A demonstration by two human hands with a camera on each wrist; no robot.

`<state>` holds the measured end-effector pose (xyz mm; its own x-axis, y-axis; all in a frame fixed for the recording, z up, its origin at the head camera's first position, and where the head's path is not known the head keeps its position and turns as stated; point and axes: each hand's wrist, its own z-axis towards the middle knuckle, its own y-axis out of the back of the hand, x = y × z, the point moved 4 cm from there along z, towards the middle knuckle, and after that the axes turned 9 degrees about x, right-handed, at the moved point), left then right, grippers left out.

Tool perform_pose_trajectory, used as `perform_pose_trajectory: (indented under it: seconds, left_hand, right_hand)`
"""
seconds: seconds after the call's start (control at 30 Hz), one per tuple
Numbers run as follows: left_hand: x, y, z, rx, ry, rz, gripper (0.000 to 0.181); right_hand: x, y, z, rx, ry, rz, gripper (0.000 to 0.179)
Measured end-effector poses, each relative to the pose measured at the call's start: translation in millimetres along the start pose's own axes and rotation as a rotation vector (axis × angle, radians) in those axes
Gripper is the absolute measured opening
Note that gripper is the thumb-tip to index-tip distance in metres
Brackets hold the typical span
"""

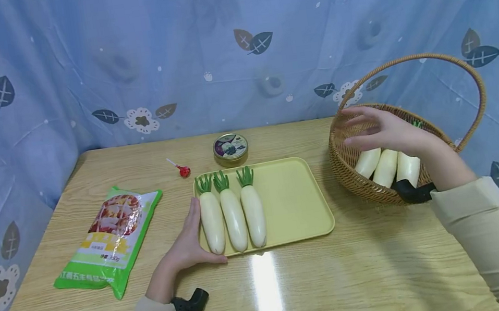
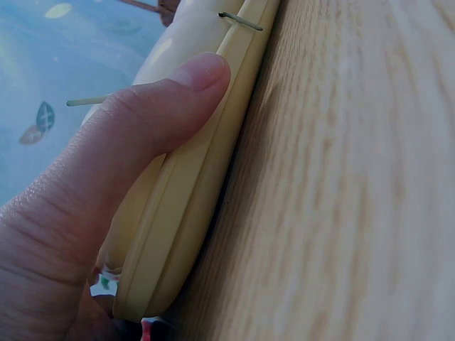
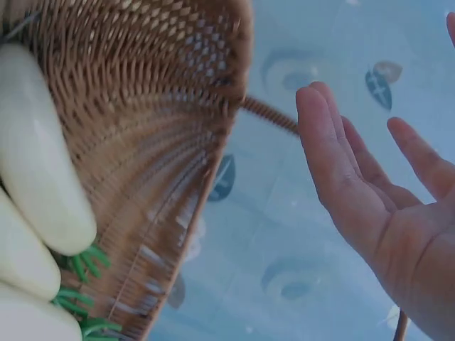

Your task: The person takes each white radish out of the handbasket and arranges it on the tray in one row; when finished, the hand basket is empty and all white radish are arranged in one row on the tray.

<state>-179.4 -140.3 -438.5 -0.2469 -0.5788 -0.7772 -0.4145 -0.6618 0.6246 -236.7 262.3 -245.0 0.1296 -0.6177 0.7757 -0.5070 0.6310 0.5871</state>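
My left hand [image 1: 189, 243] rests against the front left corner of a pale yellow tray [image 1: 290, 200]. Its fingers stretch along the left side, and the thumb [image 2: 167, 106] lies on the front rim. On the tray's left half lie three white radishes [image 1: 235, 220] with green tops, side by side. Over a brown wicker basket [image 1: 367, 187] hovers my right hand [image 1: 381, 130], fingers spread and holding nothing. Several white radishes [image 3: 43, 149] lie inside the basket, tops pointing away from me; the right forearm partly hides them.
A green and white food bag [image 1: 113, 236] lies on the table left of the tray. Behind the tray are a red lollipop [image 1: 184, 171] and a round tin [image 1: 231, 150]. The basket's tall handle [image 1: 426, 56] arches above it. A blue patterned curtain [image 1: 198, 52] hangs behind.
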Motion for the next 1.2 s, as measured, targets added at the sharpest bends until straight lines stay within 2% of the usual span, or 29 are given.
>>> perform_pose_trajectory:
  seconds: [0.27,0.5,1.07,1.2]
  left_hand:
    - [-0.1,0.4,-1.0,0.005,0.005,0.002,0.148]
    - [-1.3,0.5,-0.3,0.009,0.013,-0.001,0.149]
    - [-1.9,0.7,-0.2,0.01,0.021,-0.009,0.149]
    - [-1.6,0.4,-0.3,0.01,0.02,-0.006,0.149]
  right_hand:
    - [-10.3,19.0,-1.4,-0.028,-0.071,-0.023,0.069]
    - [-29.4,31.9,1.1,-0.034,-0.12,-0.053,0.072]
    - [-85.9,59.2,-5.5,-0.042,-0.26,-0.018,0.082]
    - [-97.9,61.1,-8.1,-0.042,-0.293,0.03,0.085]
